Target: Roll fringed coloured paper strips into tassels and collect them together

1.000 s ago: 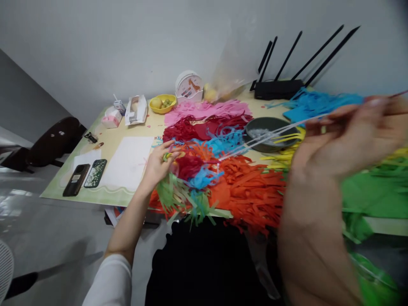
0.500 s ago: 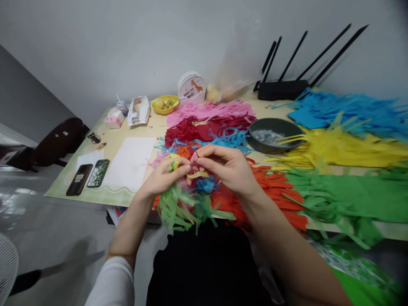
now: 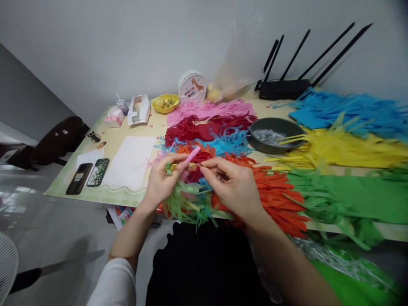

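I log, via head cam, L hand (image 3: 162,180) w/ thumb and fingers clamped on pink strip (image 3: 192,156), held just far of lt-green strips (image 3: 183,204) at table's near edge. R hand (image 3: 236,185) just right, thumb and fingertips together; can't tell what's gripped. Grey bowl (image 3: 280,148) stands far-right.

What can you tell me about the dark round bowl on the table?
The dark round bowl looks grey-green, shallow and smooth, perhaps plastic or coated metal. It sits upright and open on the table, in front of the black router, holding clear, shiny bits too small to identify. Yellow fringe strips reach over its right rim.
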`<action>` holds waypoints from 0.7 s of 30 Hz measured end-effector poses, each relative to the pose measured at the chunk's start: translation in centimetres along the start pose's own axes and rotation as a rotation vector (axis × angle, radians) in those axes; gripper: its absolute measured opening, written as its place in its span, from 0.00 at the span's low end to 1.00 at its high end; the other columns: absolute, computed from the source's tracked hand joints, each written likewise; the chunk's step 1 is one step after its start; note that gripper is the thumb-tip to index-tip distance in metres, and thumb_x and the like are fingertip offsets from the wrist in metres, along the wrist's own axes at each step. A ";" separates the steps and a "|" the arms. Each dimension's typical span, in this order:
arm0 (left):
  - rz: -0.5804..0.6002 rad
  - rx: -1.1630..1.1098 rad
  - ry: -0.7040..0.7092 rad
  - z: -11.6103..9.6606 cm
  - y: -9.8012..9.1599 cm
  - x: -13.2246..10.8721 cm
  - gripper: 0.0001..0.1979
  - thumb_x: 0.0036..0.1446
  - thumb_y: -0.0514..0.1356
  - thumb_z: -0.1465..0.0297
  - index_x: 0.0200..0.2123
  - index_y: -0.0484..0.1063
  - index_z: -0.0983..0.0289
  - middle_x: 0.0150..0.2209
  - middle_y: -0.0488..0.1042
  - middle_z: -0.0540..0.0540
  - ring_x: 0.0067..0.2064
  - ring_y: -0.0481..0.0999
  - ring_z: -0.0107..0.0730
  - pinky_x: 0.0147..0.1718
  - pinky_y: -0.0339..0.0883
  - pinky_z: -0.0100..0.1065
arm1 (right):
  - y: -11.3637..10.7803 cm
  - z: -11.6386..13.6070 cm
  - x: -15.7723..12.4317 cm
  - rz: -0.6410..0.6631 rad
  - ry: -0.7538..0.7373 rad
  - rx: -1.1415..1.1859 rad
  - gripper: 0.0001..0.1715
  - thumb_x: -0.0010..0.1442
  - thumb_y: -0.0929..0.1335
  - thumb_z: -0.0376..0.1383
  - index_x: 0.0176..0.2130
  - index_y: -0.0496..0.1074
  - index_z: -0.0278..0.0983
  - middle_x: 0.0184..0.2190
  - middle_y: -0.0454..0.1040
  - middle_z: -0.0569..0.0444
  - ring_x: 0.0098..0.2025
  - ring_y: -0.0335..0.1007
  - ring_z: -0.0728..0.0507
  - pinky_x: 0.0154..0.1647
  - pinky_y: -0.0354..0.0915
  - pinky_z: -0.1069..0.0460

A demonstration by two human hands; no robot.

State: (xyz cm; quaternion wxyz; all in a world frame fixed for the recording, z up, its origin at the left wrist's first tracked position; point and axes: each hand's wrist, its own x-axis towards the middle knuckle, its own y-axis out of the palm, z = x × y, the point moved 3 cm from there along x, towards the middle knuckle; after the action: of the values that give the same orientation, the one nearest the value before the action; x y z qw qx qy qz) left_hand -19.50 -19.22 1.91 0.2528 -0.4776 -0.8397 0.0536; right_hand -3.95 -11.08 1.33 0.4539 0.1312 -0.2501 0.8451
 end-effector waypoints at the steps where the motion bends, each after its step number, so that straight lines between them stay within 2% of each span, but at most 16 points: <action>1: 0.004 0.029 0.009 -0.1 0.0 -0.1 0.11 0.61 0.62 0.65 0.42 0.81 0.64 0.42 0.83 0.57 0.42 0.81 0.36 0.43 0.73 0.33 | 0.0 0.0 0.0 0.003 0.010 -0.004 0.09 0.62 0.67 0.37 0.32 0.75 0.36 0.19 0.68 0.59 0.19 0.59 0.52 0.21 0.56 0.55; 11: -0.010 0.150 0.077 -0.2 0.0 -0.3 0.11 0.64 0.60 0.66 0.45 0.79 0.63 0.42 0.83 0.57 0.42 0.81 0.34 0.43 0.72 0.33 | -0.2 0.2 0.2 0.011 0.046 -0.021 0.09 0.61 0.67 0.36 0.30 0.75 0.36 0.18 0.66 0.60 0.19 0.58 0.52 0.21 0.55 0.55; 15: 0.012 0.298 0.173 -0.8 0.1 -0.6 0.10 0.64 0.60 0.68 0.44 0.79 0.62 0.41 0.83 0.56 0.41 0.80 0.34 0.42 0.71 0.34 | -0.1 -0.1 0.4 0.032 0.049 -0.037 0.09 0.61 0.67 0.37 0.30 0.74 0.37 0.18 0.67 0.59 0.19 0.59 0.51 0.22 0.54 0.55; 18: 0.010 0.407 0.264 -1.2 0.1 -0.7 0.09 0.64 0.61 0.68 0.44 0.79 0.62 0.39 0.82 0.55 0.41 0.79 0.34 0.42 0.70 0.34 | 0.1 -0.8 0.4 0.086 0.124 0.062 0.08 0.62 0.68 0.40 0.38 0.72 0.37 0.19 0.70 0.60 0.19 0.62 0.50 0.22 0.56 0.55; 21: 0.013 0.486 0.298 -1.1 0.1 -0.6 0.08 0.64 0.61 0.68 0.44 0.79 0.62 0.40 0.82 0.55 0.41 0.78 0.35 0.42 0.70 0.34 | 0.5 -1.4 0.2 0.151 0.187 0.198 0.14 0.63 0.68 0.42 0.46 0.66 0.39 0.21 0.72 0.62 0.20 0.66 0.49 0.23 0.61 0.55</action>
State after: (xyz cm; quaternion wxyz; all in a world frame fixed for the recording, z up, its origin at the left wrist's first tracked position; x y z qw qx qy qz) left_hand -18.67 -19.80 2.65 0.4803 -0.4111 -0.7526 0.1843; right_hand -4.50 -10.40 0.07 0.3954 0.0770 -0.1315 0.9058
